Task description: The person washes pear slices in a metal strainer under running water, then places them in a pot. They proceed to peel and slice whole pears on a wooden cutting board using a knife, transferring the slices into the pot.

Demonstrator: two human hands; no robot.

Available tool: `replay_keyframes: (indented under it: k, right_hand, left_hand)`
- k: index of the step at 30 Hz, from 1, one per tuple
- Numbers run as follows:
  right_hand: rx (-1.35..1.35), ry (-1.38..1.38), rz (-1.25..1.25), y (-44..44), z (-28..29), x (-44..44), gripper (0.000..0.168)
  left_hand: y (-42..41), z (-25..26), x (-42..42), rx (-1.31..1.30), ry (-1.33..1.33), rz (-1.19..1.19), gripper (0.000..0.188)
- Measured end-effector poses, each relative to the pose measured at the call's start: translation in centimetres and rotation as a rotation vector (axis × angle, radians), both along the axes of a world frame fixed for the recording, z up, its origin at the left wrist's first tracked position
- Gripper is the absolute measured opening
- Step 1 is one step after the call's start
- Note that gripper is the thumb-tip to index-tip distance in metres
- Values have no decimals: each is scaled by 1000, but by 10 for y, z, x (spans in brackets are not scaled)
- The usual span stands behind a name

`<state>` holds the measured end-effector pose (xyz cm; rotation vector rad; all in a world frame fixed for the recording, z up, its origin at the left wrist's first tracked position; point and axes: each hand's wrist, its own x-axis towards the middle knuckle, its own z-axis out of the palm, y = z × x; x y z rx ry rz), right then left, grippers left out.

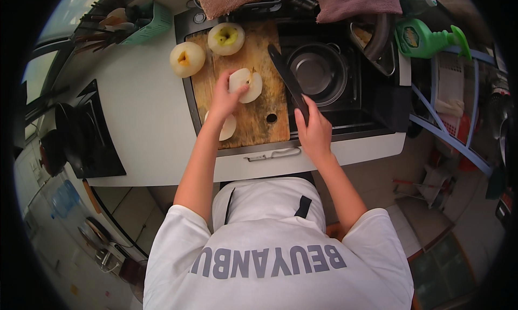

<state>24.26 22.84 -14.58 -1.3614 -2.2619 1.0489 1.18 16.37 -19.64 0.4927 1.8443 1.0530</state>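
Note:
My left hand (pixel 225 94) grips a peeled fruit half (pixel 251 92), apple or pear, above the wooden cutting board (pixel 259 124). Its pale cut face, with core and stem, is turned up. Another peeled half (pixel 229 128) lies on the board, partly hidden by my left forearm. In my right hand (pixel 316 132) is a dark-bladed knife (pixel 285 73), its blade pointing away from me along the board's right edge, apart from the fruit. Two whole peeled fruits, one (pixel 226 45) at the board's far end and one (pixel 184 69) at its left edge, show hollows on top.
Right of the board, a metal bowl (pixel 317 71) stands in the dark sink (pixel 354 107). A peeler (pixel 273 154) lies at the counter's front edge. A green spray bottle (pixel 421 39), a utensil basket (pixel 151 24), cloths (pixel 358 2) and a black cooktop (pixel 99 136) surround the work area.

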Motion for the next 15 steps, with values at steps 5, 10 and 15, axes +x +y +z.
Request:
replay_keyframes:
  k: [5,10,15]
  right_hand:
    - [-169,35,0,19,0,-21,37]
    - [-436,329,-102,-2,10,-12,43]
    - [-634,424,-190,-40,28,-4,45]
  left_hand:
    - [-3,24,-17,-133,-31,-5,44]
    - [-23,14,-24,-115,209,14,36]
    - [-32,10,-23,-128,270,47,30]
